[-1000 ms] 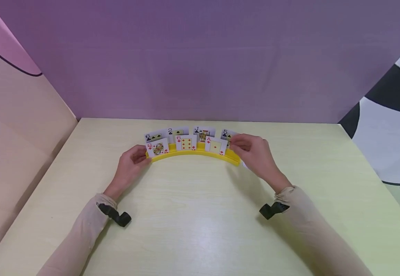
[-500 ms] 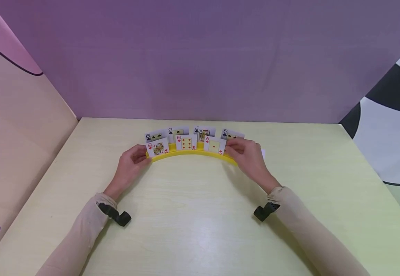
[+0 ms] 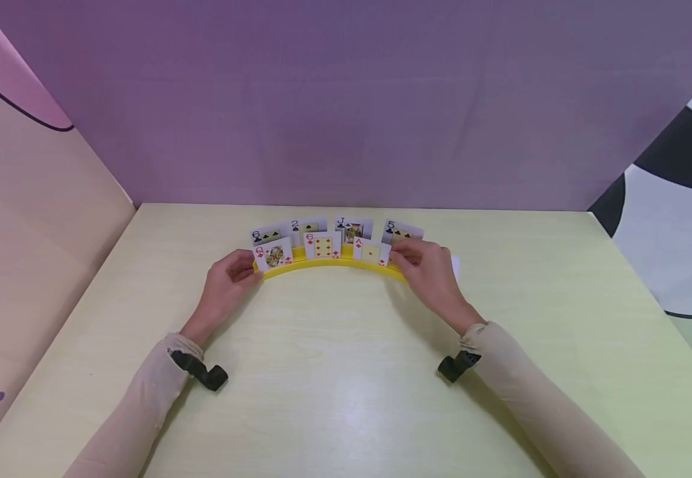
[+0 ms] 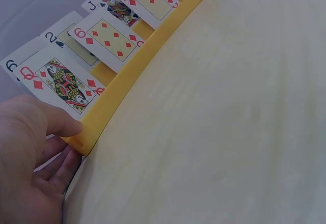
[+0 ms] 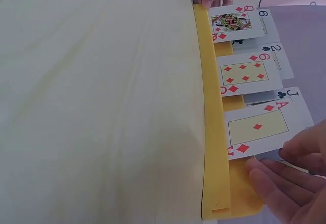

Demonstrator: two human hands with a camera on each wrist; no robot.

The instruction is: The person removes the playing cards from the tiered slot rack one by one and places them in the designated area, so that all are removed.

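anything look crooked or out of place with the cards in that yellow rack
Nothing stands out. The curved yellow card holder sits flat on the pale wooden table, its playing cards upright in two rows. The left hand and right hand grip its ends.

Both arms wear long, close-fitting sleeves of a pale beige, slightly sheer fabric, the left sleeve [image 3: 142,392] and the right sleeve [image 3: 531,392] ending in gathered cuffs at the wrists. Just below each cuff sits a small black device: the left wrist mount [image 3: 202,372] is a short, rounded black block on a dark strap, and the right wrist mount [image 3: 456,365] is similar, with a dotted or perforated face. The left hand [image 3: 226,282] and right hand [image 3: 429,272] are bare, without rings or gloves.
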